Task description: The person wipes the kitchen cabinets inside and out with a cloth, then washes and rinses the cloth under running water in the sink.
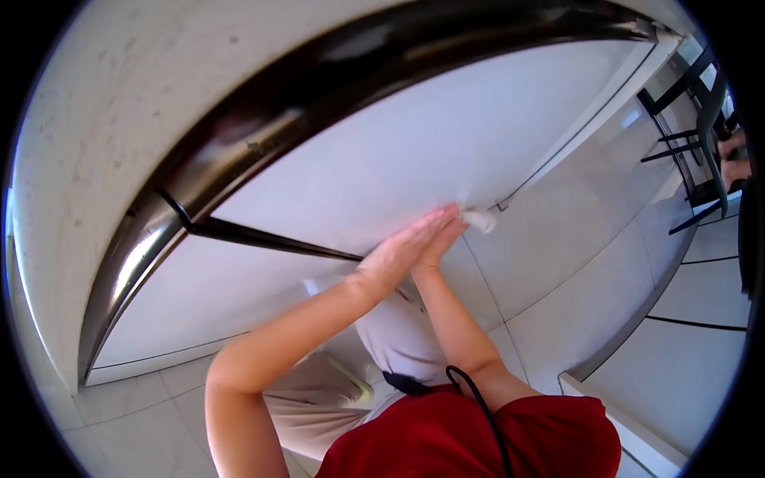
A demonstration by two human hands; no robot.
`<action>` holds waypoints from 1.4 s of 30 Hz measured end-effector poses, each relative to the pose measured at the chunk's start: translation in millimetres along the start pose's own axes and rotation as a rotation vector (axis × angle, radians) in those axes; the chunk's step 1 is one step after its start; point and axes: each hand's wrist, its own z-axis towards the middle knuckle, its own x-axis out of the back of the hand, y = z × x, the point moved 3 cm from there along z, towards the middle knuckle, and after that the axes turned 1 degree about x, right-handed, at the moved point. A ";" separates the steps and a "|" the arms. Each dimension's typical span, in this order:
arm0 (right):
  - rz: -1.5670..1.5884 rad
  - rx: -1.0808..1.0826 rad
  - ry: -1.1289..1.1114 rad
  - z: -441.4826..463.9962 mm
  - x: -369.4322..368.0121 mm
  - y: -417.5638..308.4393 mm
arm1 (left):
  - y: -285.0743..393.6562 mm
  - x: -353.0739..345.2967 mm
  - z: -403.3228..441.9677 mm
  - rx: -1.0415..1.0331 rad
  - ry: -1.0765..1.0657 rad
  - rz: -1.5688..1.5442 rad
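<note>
left hand (396, 248) and right hand (441, 242) lie together, fingers extended; a blurred white thing (481, 221) sits just beyond the fingertips (453, 211), whether held i cannot tell.

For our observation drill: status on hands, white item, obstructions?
Left hand, right hand: together. White item: blurred beside them, grip unclear. White panel: alongside; no obstruction evident.

A red-shirted person (454, 438) holds left hand (397, 252) and right hand (441, 242) together, a blurred white object (481, 220) just past them, beside a white panel (478, 119) edged in glossy dark trim (319, 84); a black chair (708, 119) stands on the tiled floor (558, 247).
</note>
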 end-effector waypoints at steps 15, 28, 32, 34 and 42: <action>0.552 -1.305 -0.320 -72.1 1.3 100.0 | 83.8 -68.9 -68.4 -0.234 -0.264 0.035; 0.713 -1.285 -0.726 -101.3 -9.6 -215.2 | -99.9 59.9 -125.6 0.098 0.228 -0.882; 0.861 -1.364 -0.961 -85.7 -11.0 -215.2 | -99.7 56.9 -134.6 0.190 0.394 -0.923; 0.734 -1.425 -0.847 -74.3 -14.1 -218.1 | -101.0 51.6 -127.6 0.182 0.438 -0.963; 0.762 -1.249 -1.023 -79.8 -11.9 -216.1 | -101.3 55.4 -131.2 0.206 0.568 -0.974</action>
